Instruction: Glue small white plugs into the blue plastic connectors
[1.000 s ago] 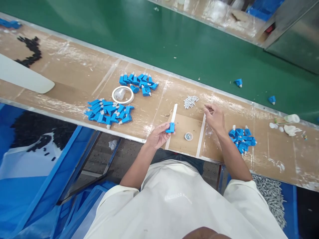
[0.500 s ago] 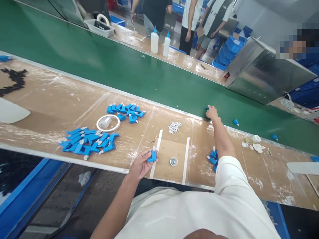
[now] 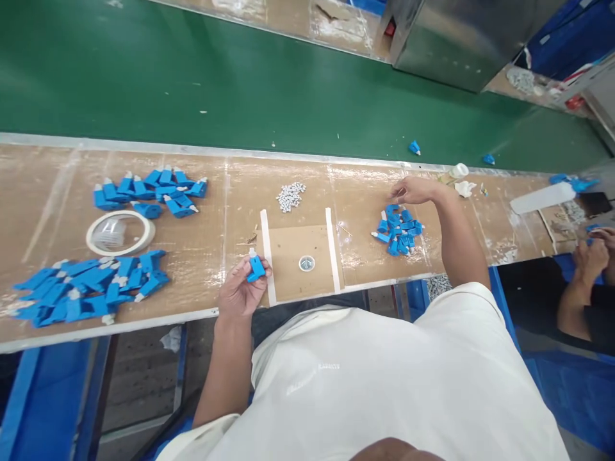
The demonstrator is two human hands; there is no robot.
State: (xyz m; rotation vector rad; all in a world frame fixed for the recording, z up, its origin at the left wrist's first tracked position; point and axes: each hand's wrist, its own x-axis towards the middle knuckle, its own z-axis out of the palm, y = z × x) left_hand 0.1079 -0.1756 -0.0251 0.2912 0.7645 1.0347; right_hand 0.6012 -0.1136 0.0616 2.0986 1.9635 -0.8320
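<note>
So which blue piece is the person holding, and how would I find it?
Start at the brown workbench in front of the green conveyor belt. Near its front edge, two white strips frame a small square; the left hand sits beside the left strip. The blue plastic piece with a white tip is the only one pinched in fingers, apart from the piles.
</note>
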